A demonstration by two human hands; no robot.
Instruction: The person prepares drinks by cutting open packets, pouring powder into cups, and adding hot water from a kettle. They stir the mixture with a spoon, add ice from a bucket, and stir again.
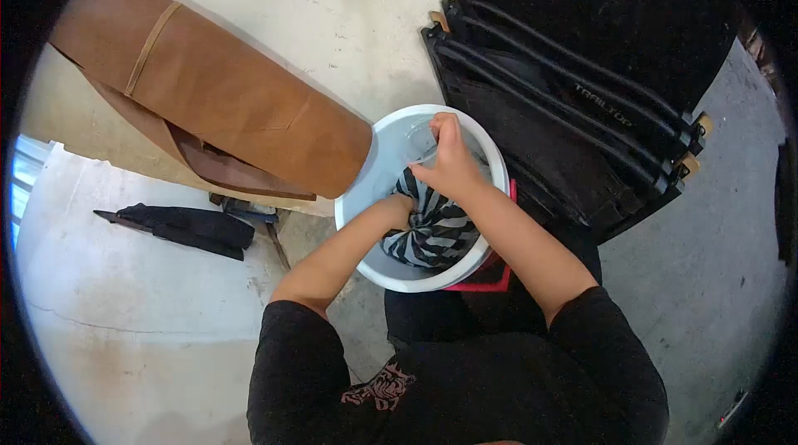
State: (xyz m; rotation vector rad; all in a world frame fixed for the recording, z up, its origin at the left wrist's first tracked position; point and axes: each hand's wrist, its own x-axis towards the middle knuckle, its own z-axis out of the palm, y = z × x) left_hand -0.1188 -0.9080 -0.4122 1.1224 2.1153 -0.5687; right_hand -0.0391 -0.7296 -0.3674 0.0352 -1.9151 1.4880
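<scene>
A white round bucket (351, 244) stands in front of me, with a black and grey striped cloth (440, 237) bunched up inside it. My left hand (397, 212) is at the gathered middle of the cloth, its fingers hidden among the folds. Above the cloth, my right hand (449, 156) is closed, with its thumb and fingers curled around something clear that I cannot make out. Both hands are within the bucket's rim.
A rolled brown leather-like sheet (241, 92) reaches the bucket's left rim. Folded black chairs (549, 104) lie at the upper right. Under the bucket a red edge (499, 277) shows. A folded black umbrella (187, 229) is at the left.
</scene>
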